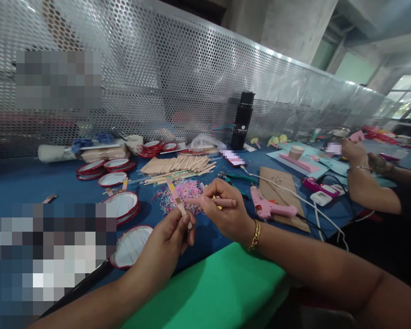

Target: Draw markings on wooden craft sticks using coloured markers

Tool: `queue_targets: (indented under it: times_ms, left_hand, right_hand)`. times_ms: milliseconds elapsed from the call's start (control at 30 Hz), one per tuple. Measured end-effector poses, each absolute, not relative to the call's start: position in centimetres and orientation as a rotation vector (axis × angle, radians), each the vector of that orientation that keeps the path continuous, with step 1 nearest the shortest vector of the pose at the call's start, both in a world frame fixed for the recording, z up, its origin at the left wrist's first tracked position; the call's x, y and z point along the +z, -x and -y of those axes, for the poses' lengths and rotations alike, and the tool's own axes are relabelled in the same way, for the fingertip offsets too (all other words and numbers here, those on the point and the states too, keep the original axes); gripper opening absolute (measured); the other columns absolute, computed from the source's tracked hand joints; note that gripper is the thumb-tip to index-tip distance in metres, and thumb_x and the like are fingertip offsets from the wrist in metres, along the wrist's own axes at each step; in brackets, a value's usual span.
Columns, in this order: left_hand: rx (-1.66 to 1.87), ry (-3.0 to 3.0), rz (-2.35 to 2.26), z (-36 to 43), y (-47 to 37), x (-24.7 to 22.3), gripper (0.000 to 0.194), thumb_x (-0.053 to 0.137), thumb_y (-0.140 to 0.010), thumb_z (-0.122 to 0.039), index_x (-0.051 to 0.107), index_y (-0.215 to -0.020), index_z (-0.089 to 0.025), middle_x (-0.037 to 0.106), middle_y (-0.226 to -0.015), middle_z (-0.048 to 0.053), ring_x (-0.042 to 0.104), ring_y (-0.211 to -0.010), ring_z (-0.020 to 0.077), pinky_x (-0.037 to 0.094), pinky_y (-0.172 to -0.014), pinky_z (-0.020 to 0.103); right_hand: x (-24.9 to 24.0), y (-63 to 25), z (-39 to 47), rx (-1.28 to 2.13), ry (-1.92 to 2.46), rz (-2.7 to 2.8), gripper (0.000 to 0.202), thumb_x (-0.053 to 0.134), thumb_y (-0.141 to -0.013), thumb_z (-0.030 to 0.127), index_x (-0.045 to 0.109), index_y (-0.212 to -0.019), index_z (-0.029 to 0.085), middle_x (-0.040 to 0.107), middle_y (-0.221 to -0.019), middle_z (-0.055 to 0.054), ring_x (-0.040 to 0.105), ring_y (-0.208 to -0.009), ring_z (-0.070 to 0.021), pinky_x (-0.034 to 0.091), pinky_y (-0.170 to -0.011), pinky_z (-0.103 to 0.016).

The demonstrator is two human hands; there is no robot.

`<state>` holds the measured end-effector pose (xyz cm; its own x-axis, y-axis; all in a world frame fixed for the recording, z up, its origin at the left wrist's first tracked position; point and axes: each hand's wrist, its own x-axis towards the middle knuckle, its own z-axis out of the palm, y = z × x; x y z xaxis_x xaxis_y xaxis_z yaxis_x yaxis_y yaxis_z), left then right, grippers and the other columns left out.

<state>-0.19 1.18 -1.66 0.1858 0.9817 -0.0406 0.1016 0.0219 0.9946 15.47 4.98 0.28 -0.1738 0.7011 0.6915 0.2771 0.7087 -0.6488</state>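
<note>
Between the thumb and fingers of my left hand (174,230) is a wooden craft stick (174,192), tilted up, with yellow, pinkish and brown bands of colour along it. My right hand (224,210) grips a pink marker pen (228,202), its front end pointing left towards the stick. Whether the pen's tip touches the stick I cannot tell. Behind both hands lies a loose heap of thin pink, purple and white strands (162,201). Plain craft sticks (160,165) are spread just beyond it. Under my forearms is a green sheet or cloth (222,283).
Red-rimmed round pieces (125,203) are scattered at left. A pink glue gun (272,209) lies on brown cardboard (272,180), near green-handled pliers (239,177), a phone (234,157) and white cables. A black bottle (243,123) stands by the perforated metal partition (192,77). Another person's hands (354,153) work at right.
</note>
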Motion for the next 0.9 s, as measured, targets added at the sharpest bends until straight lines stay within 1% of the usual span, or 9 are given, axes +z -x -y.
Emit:
queue_targets:
  times_ms: [133,233,400,567,733,900]
  left_hand:
    - [0.994,-1.360,-1.168,-1.22,0.18,-1.61,0.031,0.046,-0.090,-0.047,0.049,-0.073,-0.021,0.047,-0.059,-0.006,0.037,-0.051,0.0097,0.028,-0.048,0.021]
    - [0.998,-1.335,-1.151,-1.27,0.17,-1.60,0.031,0.046,-0.090,-0.048,0.049,-0.075,-0.021,0.047,-0.058,-0.006,0.036,-0.051,0.0096,0.027,-0.047,0.021]
    - [1.011,-1.350,-1.137,-1.25,0.31,-1.86,0.031,0.047,-0.089,-0.048,0.050,-0.075,-0.021,0.048,-0.059,-0.006,0.037,-0.051,0.0096,0.028,-0.047,0.021]
    - [1.007,-1.351,-1.139,-1.19,0.45,-2.04,0.033,0.048,-0.089,-0.050,0.051,-0.075,-0.021,0.048,-0.058,-0.006,0.037,-0.051,0.0097,0.028,-0.047,0.021]
    - [1.016,-1.320,-1.135,-1.34,0.25,-1.84,0.033,0.050,-0.087,-0.051,0.051,-0.075,-0.021,0.048,-0.058,-0.006,0.036,-0.050,0.0093,0.027,-0.046,0.021]
    - [1.010,-1.340,-1.148,-1.28,0.19,-1.70,0.033,0.049,-0.088,-0.051,0.051,-0.075,-0.021,0.047,-0.058,-0.006,0.036,-0.050,0.0094,0.027,-0.046,0.020]
  right_hand:
    - [0.29,-15.43,-4.96,0.488,0.740,1.796,0.013,0.057,-0.082,0.021,0.053,-0.069,0.019,0.056,-0.068,0.003,0.051,-0.062,-0.0106,0.040,-0.063,-0.026]
    - [0.33,-15.39,-5.04,0.465,0.780,1.754,0.016,0.056,-0.082,0.020,0.052,-0.067,0.019,0.054,-0.065,0.003,0.050,-0.061,-0.0109,0.039,-0.061,-0.026]
    - [0.19,-15.33,-5.23,0.490,0.736,1.774,0.013,0.057,-0.082,0.021,0.053,-0.070,0.020,0.056,-0.069,0.003,0.052,-0.063,-0.0112,0.041,-0.063,-0.026]
    - [0.13,-15.41,-5.21,0.448,0.785,1.751,0.016,0.057,-0.082,0.021,0.052,-0.067,0.020,0.055,-0.066,0.003,0.051,-0.062,-0.0114,0.040,-0.061,-0.026]
    - [0.15,-15.43,-5.17,0.494,0.729,1.776,0.013,0.058,-0.083,0.022,0.053,-0.070,0.019,0.056,-0.069,0.003,0.051,-0.063,-0.0108,0.040,-0.062,-0.025]
    - [0.19,-15.38,-5.14,0.456,0.786,1.749,0.017,0.057,-0.082,0.021,0.052,-0.067,0.019,0.054,-0.066,0.003,0.050,-0.062,-0.0111,0.039,-0.062,-0.026]
